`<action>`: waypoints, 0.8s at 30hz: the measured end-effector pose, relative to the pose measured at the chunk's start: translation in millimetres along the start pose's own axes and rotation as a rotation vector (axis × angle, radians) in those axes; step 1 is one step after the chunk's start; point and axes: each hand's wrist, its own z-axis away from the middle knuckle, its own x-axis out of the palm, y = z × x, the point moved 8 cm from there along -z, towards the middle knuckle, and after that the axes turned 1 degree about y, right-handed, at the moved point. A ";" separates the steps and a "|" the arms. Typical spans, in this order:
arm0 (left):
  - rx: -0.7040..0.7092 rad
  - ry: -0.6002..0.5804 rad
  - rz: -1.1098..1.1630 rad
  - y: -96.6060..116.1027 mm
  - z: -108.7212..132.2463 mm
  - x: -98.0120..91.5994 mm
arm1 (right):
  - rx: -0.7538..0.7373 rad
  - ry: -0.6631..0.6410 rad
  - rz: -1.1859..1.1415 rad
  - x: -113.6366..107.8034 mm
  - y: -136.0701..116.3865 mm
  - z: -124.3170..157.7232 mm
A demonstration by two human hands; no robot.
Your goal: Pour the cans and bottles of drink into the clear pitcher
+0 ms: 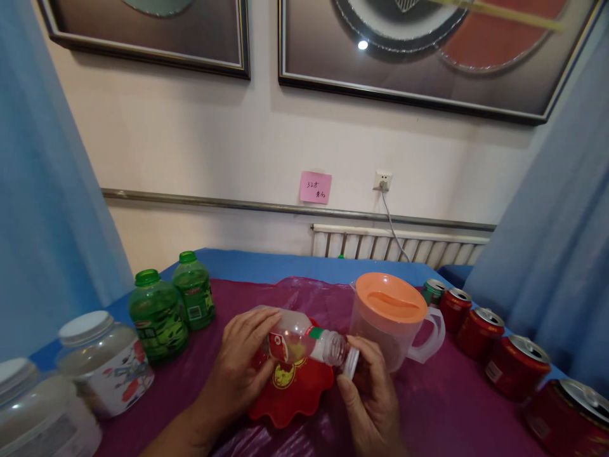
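While the left hand [245,352] grips a clear plastic bottle [297,331], its red label [278,348] illegible, above a scalloped red tray [288,406], the right hand [373,393] pinches a white cap [351,363]; a pink note [315,187] begins "32".

Pink note [315,187] on wall [214,146]: handwritten "32", rest unclear. Held bottle [297,330], green bottles [159,320], red cans [516,368]: lettering illegible.

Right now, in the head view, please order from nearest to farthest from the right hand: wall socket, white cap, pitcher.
1. White cap: held by the right hand.
2. Pitcher: just beyond the hand.
3. Wall socket: far behind the pitcher.
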 end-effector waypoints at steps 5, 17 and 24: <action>-0.034 0.009 -0.005 -9.9 3.3 0.5 | -0.014 0.000 0.051 -7.1 -9.7 -2.1; -0.488 0.067 0.268 -45.8 13.0 9.5 | 0.054 -0.261 0.074 -18.1 -31.4 -10.4; -0.482 -0.001 0.372 -36.4 5.9 13.4 | 0.214 -0.441 0.328 -39.0 33.4 37.7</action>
